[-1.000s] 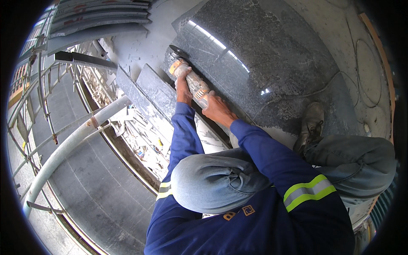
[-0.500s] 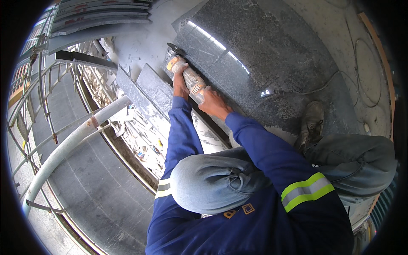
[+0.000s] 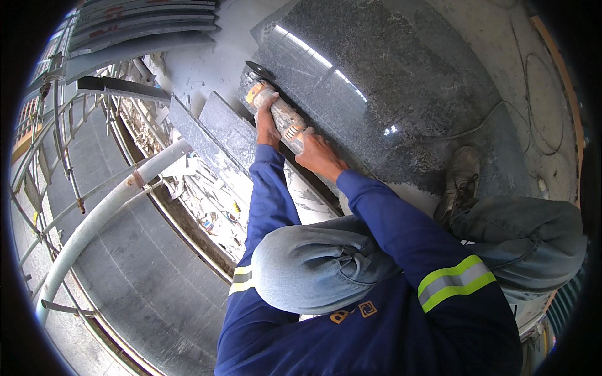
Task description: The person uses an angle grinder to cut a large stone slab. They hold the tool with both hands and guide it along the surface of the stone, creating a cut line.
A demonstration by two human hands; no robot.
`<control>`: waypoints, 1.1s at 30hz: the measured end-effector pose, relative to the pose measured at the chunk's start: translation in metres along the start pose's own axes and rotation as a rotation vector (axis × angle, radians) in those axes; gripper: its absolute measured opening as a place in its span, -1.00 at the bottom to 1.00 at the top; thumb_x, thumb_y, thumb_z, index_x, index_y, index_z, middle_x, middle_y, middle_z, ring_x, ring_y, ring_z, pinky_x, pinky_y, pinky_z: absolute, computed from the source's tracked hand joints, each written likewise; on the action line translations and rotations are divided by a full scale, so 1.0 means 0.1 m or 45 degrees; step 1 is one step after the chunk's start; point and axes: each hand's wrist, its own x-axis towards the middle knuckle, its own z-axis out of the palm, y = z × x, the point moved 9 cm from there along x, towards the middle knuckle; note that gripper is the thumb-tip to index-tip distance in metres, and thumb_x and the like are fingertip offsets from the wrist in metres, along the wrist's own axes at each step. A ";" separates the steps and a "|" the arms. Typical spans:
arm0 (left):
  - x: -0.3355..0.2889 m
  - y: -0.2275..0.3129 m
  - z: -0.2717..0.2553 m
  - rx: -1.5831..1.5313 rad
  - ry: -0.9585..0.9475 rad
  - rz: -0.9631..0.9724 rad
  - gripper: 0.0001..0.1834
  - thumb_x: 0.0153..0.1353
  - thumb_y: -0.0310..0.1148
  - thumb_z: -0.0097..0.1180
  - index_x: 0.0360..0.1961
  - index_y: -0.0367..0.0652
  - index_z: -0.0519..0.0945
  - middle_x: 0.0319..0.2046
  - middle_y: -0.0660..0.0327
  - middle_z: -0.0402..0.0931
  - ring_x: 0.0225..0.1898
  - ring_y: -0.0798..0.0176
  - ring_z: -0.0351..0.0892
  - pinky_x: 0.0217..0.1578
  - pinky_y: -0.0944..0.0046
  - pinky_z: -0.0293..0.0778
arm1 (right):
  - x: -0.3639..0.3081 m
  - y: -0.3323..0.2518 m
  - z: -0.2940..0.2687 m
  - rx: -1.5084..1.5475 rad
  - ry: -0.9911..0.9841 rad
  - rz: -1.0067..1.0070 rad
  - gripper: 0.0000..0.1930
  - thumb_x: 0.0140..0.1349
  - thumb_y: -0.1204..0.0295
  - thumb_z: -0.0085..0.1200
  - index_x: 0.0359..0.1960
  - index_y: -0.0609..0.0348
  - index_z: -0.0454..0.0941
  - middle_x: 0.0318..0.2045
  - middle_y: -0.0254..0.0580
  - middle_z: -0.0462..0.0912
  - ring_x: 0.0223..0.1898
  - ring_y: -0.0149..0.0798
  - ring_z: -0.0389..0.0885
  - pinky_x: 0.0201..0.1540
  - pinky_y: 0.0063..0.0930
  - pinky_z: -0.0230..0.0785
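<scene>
Both hands grip a dusty orange angle grinder. Near its head, my left hand is wrapped round the body. My right hand is closed round the rear end. At the far end, the dark disc sits over the left edge of a large dark stone slab. The slab has a polished strip along that edge and a rough, dusty surface elsewhere. Whether the disc touches the stone I cannot tell.
Left of the grinder lie narrower stone pieces in pale dust. Dark slabs are stacked at the far left. A thick pipe railing and scaffold bars line the left side, with rubble beside them. A cable crosses the slab near my boot.
The grinder and both hands hold nearly the same place. The view has shifted slightly, and my right hand appears a little lower and further right.
</scene>
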 end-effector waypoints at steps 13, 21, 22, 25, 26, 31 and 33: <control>0.13 0.08 -0.05 0.016 -0.001 0.014 -0.65 0.14 -0.24 0.22 -0.14 -0.19 0.45 -0.51 0.08 0.53 -0.56 0.04 0.61 -0.48 0.03 0.64 | 0.10 -0.06 0.03 0.020 -0.039 0.020 -0.37 0.03 0.51 0.12 0.16 0.61 0.25 -0.03 0.47 0.58 0.06 0.33 0.58 0.14 0.02 0.45; -0.14 -0.10 0.05 -0.024 -0.003 -0.014 -0.67 0.14 -0.26 0.21 -0.17 -0.23 0.47 -0.53 0.06 0.53 -0.57 0.04 0.62 -0.48 0.04 0.65 | -0.16 0.09 0.03 -0.021 -0.019 0.010 -0.35 0.03 0.46 0.15 0.14 0.61 0.21 -0.08 0.52 0.58 0.02 0.37 0.59 0.09 0.02 0.47; -0.14 -0.10 0.07 -0.019 -0.012 -0.021 -0.67 0.13 -0.26 0.21 -0.18 -0.23 0.47 -0.53 0.06 0.53 -0.57 0.04 0.62 -0.48 0.04 0.65 | -0.17 0.10 0.02 -0.016 -0.017 0.023 -0.36 0.03 0.46 0.14 0.13 0.60 0.23 -0.09 0.52 0.58 0.01 0.37 0.59 0.09 0.03 0.47; -0.13 -0.09 0.05 -0.006 -0.003 -0.004 -0.67 0.13 -0.25 0.23 -0.18 -0.22 0.47 -0.54 0.07 0.53 -0.57 0.03 0.62 -0.48 0.04 0.65 | -0.16 0.09 0.01 -0.006 -0.043 0.050 -0.34 0.03 0.47 0.11 0.17 0.61 0.22 -0.07 0.49 0.58 0.01 0.36 0.60 0.10 0.03 0.47; -0.11 -0.07 0.01 -0.003 0.010 0.011 -0.66 0.13 -0.25 0.23 -0.18 -0.22 0.47 -0.54 0.07 0.53 -0.57 0.03 0.62 -0.48 0.03 0.65 | -0.15 0.05 0.01 -0.004 -0.074 0.051 -0.30 0.04 0.48 0.09 0.22 0.63 0.18 -0.03 0.48 0.58 0.03 0.33 0.60 0.12 0.02 0.46; 0.05 0.02 -0.02 -0.005 0.003 -0.002 -0.67 0.13 -0.25 0.23 -0.17 -0.20 0.46 -0.53 0.08 0.53 -0.57 0.03 0.61 -0.48 0.03 0.64 | 0.03 -0.04 0.01 0.008 -0.042 0.005 -0.39 0.04 0.48 0.10 0.14 0.59 0.25 -0.05 0.46 0.59 0.03 0.33 0.60 0.10 0.03 0.47; 0.12 0.05 -0.02 -0.011 -0.012 -0.007 -0.67 0.13 -0.25 0.23 -0.17 -0.20 0.46 -0.52 0.08 0.53 -0.57 0.03 0.61 -0.48 0.03 0.63 | 0.10 -0.05 0.01 0.040 0.020 -0.026 -0.54 0.03 0.47 0.11 -0.04 0.51 0.36 -0.14 0.48 0.61 -0.01 0.38 0.59 0.05 0.03 0.49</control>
